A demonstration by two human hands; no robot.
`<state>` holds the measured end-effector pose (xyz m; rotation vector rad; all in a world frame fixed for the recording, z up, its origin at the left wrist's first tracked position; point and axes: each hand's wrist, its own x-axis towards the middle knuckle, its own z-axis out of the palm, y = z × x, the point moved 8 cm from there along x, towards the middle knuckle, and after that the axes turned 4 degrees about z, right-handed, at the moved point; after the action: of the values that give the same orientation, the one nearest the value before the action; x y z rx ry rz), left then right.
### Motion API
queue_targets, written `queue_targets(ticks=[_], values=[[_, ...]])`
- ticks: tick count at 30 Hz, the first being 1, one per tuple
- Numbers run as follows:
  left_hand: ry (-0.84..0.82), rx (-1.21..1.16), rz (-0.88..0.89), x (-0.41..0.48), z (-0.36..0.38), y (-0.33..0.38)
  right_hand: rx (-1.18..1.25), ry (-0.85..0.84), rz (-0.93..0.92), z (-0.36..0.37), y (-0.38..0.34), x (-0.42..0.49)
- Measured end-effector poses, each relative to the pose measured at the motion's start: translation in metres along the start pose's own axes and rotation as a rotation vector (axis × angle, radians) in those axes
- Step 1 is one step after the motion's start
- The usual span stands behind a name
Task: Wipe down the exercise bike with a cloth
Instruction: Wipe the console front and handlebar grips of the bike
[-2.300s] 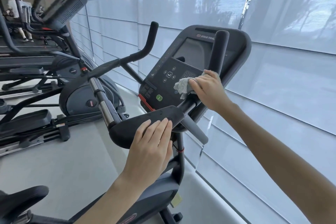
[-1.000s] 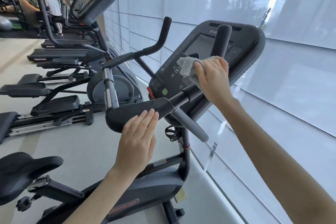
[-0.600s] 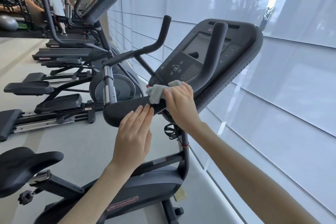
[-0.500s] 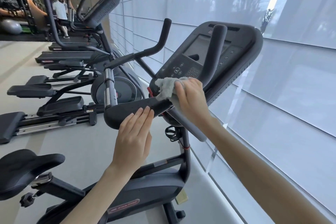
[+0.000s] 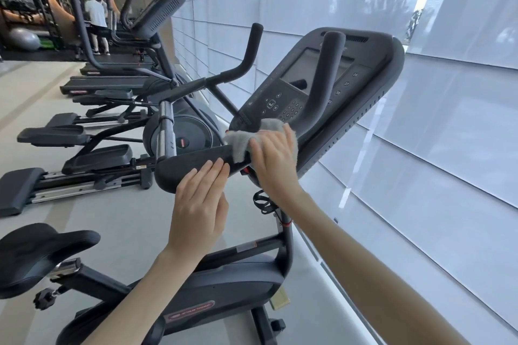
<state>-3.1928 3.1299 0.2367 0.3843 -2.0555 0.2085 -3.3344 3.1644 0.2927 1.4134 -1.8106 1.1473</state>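
1. the right hand (image 5: 276, 159) lies nearly flat on the grey cloth (image 5: 241, 140), pressing it onto the inner end of the arm pad (image 5: 190, 165) of the exercise bike (image 5: 238, 286), just below the console (image 5: 316, 87). whether the thumb pinches the cloth is hidden. with so loose a hold, a quick stroke could leave the cloth behind or drop it to the floor (image 5: 112, 218).
2. the left hand (image 5: 200, 202) holds nothing; its straight fingers rest on the near edge of the same pad. if the wipe runs outward along the pad, the cloth will probably bump these fingers and miss the patch beneath them.
3. the keypad (image 5: 291, 112) sits just above the cloth. a stroke drifting upward may press buttons, and a damp cloth could push moisture into them. whether it is damp i cannot tell.
4. the upright grip (image 5: 325, 78) rises close beside the right hand, so a hurried sweep could knock the knuckles against it.
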Motion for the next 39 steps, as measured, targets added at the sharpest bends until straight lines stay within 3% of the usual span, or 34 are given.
queue_targets(ticks=[3, 5, 7, 10, 14, 18, 21, 31, 36, 39], values=[[-0.002, 0.006, 0.006, 0.000, -0.001, 0.001, 0.033, -0.003, -0.069, -0.007, -0.008, 0.001], [-0.013, 0.008, 0.018, 0.000, 0.000, 0.001, 0.008, 0.190, -0.065, -0.038, 0.007, 0.011], [-0.023, 0.013, 0.018, 0.000, -0.001, 0.000, 0.103, 0.381, 0.083, -0.073, 0.037, 0.024], [-0.037, 0.013, 0.000, -0.001, 0.000, 0.000, 0.133, 0.474, 0.269, -0.094, 0.074, 0.043], [-0.054, 0.025, 0.003, -0.001, 0.000, 0.001, 0.044, 0.468, 0.251, -0.094, 0.090, 0.077], [-0.061, 0.027, 0.006, -0.001, 0.000, 0.001, -0.014, 0.252, 0.145, -0.063, 0.088, 0.095], [-0.054, 0.015, -0.009, 0.000, 0.000, 0.002, 0.119, 0.195, 0.205, -0.053, 0.092, 0.091], [-0.055, 0.020, -0.007, 0.000, 0.001, 0.004, 0.309, 0.226, 0.464, -0.026, 0.075, 0.038], [-0.052, 0.029, 0.006, 0.000, 0.001, 0.005, 0.406, 0.187, 0.705, 0.000, 0.056, 0.009], [-0.059, 0.032, 0.011, -0.001, 0.000, 0.005, 0.351, 0.146, 0.692, 0.010, 0.030, -0.002]])
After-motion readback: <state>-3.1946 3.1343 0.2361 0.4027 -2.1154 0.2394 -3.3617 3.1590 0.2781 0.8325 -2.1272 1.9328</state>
